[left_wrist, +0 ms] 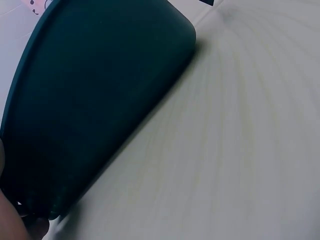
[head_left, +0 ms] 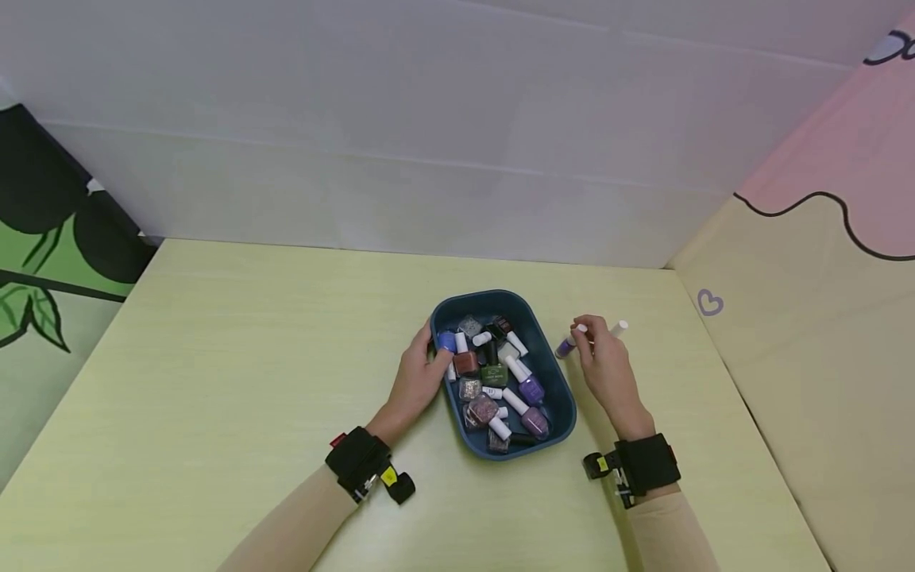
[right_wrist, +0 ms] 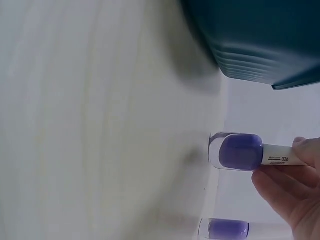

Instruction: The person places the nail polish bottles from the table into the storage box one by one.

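Note:
A dark blue plastic basket (head_left: 565, 381) on the table holds several nail polish bottles, mostly white-capped. My left hand (head_left: 418, 369) grips its left side, thumb over the rim and fingers outside; in the left wrist view the basket wall (left_wrist: 100, 90) fills much of the picture. To the right of the basket, my right hand (head_left: 604, 361) pinches a purple nail polish bottle (right_wrist: 241, 152) by its white cap (right_wrist: 280, 155). The bottle stays upright, its base close to the tabletop. Beside it stands another purple nail polish bottle (right_wrist: 227, 229), whose white cap (head_left: 619, 326) shows behind the right hand.
The pale yellow table (head_left: 250, 381) meets a white wall panel (head_left: 400, 206) at the back. A cream and pink panel (head_left: 808, 334) with a drawn heart borders the right side. Each wrist wears a black camera band (head_left: 646, 463).

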`<state>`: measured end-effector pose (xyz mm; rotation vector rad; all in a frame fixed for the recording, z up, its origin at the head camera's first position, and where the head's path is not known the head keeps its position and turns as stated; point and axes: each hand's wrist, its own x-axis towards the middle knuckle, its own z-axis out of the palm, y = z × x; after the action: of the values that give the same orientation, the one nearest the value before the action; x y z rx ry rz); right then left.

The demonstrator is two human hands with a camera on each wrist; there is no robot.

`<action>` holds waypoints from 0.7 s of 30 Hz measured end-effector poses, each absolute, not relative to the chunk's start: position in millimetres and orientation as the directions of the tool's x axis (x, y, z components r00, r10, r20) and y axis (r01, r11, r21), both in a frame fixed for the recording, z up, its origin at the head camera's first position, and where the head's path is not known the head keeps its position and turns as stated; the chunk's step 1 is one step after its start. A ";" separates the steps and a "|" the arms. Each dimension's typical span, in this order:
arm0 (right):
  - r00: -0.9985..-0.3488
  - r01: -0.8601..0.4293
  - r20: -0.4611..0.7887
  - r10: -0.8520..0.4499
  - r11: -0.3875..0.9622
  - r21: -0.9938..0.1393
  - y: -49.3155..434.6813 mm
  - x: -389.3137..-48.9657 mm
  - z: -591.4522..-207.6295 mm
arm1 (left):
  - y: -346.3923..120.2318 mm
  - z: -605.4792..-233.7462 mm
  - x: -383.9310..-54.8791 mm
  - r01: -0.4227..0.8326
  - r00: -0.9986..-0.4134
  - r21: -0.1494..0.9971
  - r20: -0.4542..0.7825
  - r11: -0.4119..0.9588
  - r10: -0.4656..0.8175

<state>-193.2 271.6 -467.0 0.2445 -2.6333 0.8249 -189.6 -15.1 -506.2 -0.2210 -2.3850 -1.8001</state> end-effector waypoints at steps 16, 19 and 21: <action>-0.850 -0.351 0.521 -0.082 0.825 -0.443 270.5 -198.9 -445.5 | -14.9 -504.9 -189.2 0.199 -0.980 0.941 0.195 0.275 0.044; -0.835 -0.356 0.547 -0.062 0.818 -0.452 267.0 -202.5 -432.4 | -15.3 -504.3 -188.9 0.183 -0.983 0.944 0.177 0.275 0.045; -0.824 -0.359 0.565 -0.044 0.812 -0.460 264.2 -204.5 -423.2 | -15.4 -504.0 -188.5 0.181 -0.983 0.945 0.174 0.271 0.050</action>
<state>-204.5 264.2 -423.2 0.2968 -2.4487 0.7686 -188.5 -15.4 -504.0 -0.2202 -2.4152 -1.8195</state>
